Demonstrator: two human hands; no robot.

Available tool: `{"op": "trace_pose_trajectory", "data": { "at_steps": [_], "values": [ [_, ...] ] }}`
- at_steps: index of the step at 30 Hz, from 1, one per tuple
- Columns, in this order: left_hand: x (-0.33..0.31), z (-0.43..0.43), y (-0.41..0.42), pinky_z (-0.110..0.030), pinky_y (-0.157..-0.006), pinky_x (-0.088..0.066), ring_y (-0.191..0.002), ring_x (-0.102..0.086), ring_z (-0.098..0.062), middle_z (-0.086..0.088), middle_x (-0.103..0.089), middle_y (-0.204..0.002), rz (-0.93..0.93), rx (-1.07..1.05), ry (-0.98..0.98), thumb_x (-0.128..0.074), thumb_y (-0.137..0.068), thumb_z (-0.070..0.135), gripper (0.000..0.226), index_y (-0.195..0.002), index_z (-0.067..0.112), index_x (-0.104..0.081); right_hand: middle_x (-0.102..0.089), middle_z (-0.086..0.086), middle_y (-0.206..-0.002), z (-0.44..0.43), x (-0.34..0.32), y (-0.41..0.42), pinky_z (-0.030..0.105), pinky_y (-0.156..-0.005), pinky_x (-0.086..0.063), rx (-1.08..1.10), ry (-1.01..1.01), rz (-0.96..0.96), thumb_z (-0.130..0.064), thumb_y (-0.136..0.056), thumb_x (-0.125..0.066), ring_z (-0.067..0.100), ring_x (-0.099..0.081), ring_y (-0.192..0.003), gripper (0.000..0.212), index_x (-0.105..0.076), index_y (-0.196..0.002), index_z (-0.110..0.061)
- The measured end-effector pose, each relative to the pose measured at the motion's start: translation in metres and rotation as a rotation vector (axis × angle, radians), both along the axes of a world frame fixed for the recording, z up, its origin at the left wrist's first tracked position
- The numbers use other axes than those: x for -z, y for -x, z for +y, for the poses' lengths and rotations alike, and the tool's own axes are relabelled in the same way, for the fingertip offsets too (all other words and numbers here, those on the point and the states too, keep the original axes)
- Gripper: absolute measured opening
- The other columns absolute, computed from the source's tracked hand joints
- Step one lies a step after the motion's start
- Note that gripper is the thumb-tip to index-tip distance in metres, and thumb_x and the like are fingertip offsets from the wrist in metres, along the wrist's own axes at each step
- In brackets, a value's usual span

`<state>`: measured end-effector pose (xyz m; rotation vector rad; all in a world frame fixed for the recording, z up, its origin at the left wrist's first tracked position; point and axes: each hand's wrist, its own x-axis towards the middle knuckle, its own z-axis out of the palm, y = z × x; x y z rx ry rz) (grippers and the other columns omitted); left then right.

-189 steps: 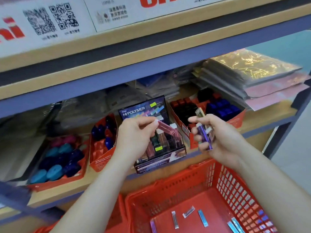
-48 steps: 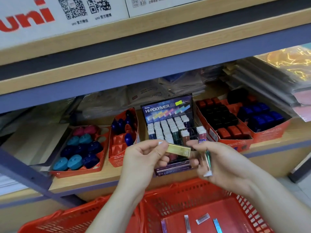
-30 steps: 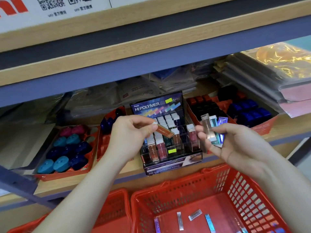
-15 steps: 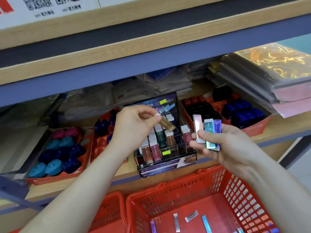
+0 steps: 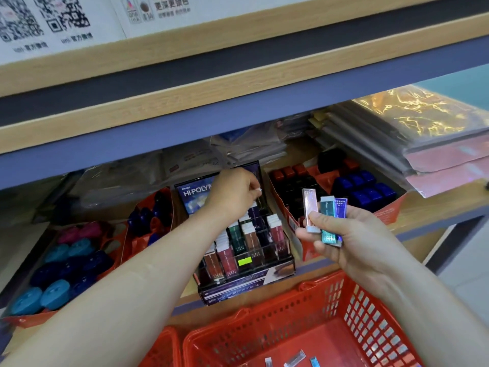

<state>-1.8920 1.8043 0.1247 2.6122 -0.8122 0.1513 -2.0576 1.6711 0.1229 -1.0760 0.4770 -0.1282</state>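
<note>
— Erasers: three, pink, teal and blue, fanned in the right hand, thumb clamped across them, just right of the display box; the left hand is bunched over its far row, fingertips pinching what looks like one white tip.

— Then move that one straight along its slot, so neighbours stay put; hold the right thumb firm, or the fan slips; the near basket can take all together.

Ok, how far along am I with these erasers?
Done: a few erasers lie in the basket. In hand: the right hand grips three erasers, pink, teal and blue; the left hand reaches into the display's back row. Left: those three aren't in the basket yet.
</note>
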Motion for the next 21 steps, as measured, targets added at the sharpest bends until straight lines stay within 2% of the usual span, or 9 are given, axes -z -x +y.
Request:
{"op": "trace_pose_trajectory", "data": {
  "at_steps": [3, 8, 11, 15, 18, 21],
  "values": [
    [-0.003, -0.002, 0.002, -0.025, -0.076, -0.047, -0.09, -0.065, -0.015, 0.001, -0.073, -0.097, -0.001, 0.007, -0.013, -0.067, -0.091, 0.023, 0.015, -0.099, 0.014, -0.075, -0.07, 0.018, -0.086, 0.0, 0.001, -0.001, 0.02, -0.045, -0.052, -0.004, -0.01, 0.033, -0.002, -0.091, -0.062, 0.023, -0.075, -0.072, 0.013, -0.062, -0.104, 0.0],
    [-0.019, 0.008, 0.01, -0.02, -0.071, -0.047, -0.08, -0.061, -0.006, 0.009, -0.066, -0.086, 0.017, -0.027, 0.139, -0.066, -0.091, 0.024, 0.009, -0.096, 0.02, -0.073, -0.072, 0.014, -0.078, -0.003, 0.001, -0.002, 0.021, -0.042, -0.048, 0.003, -0.018, 0.054, -0.002, -0.093, -0.057, 0.02, -0.071, -0.064, 0.01, -0.063, -0.101, -0.002],
    [-0.021, 0.015, 0.017, -0.019, -0.067, -0.046, -0.077, -0.059, -0.003, 0.012, -0.065, -0.082, 0.054, -0.014, 0.1, -0.068, -0.088, 0.023, 0.004, -0.088, 0.022, -0.072, -0.073, 0.012, -0.078, -0.003, 0.001, -0.001, 0.02, -0.043, -0.046, -0.021, -0.007, 0.051, -0.002, -0.093, -0.057, 0.019, -0.07, -0.063, 0.011, -0.062, -0.103, -0.002],
    [-0.019, 0.019, 0.024, -0.027, -0.074, -0.051, -0.081, -0.062, -0.01, 0.009, -0.067, -0.081, 0.089, -0.026, 0.047, -0.07, -0.086, 0.022, 0.004, -0.085, 0.02, -0.073, -0.072, 0.012, -0.076, -0.002, 0.001, -0.001, 0.019, -0.043, -0.046, -0.032, -0.005, 0.048, -0.002, -0.092, -0.058, 0.018, -0.069, -0.061, 0.012, -0.062, -0.103, -0.002],
    [-0.023, 0.024, 0.03, -0.021, -0.067, -0.048, -0.076, -0.06, -0.006, 0.011, -0.066, -0.077, 0.083, -0.029, 0.09, -0.07, -0.085, 0.022, 0.006, -0.08, 0.025, -0.071, -0.07, 0.012, -0.073, -0.004, 0.002, -0.002, 0.019, -0.041, -0.045, -0.02, -0.025, 0.044, -0.002, -0.091, -0.057, 0.018, -0.067, -0.06, 0.011, -0.061, -0.101, -0.001],
    [-0.024, 0.025, 0.035, -0.022, -0.068, -0.049, -0.075, -0.06, -0.005, 0.011, -0.065, -0.075, 0.118, -0.008, 0.058, -0.071, -0.084, 0.021, 0.005, -0.08, 0.023, -0.072, -0.069, 0.012, -0.073, -0.004, 0.002, -0.002, 0.019, -0.041, -0.044, -0.023, -0.027, 0.039, -0.002, -0.091, -0.057, 0.018, -0.066, -0.059, 0.009, -0.061, -0.1, -0.002]
  ]
}}
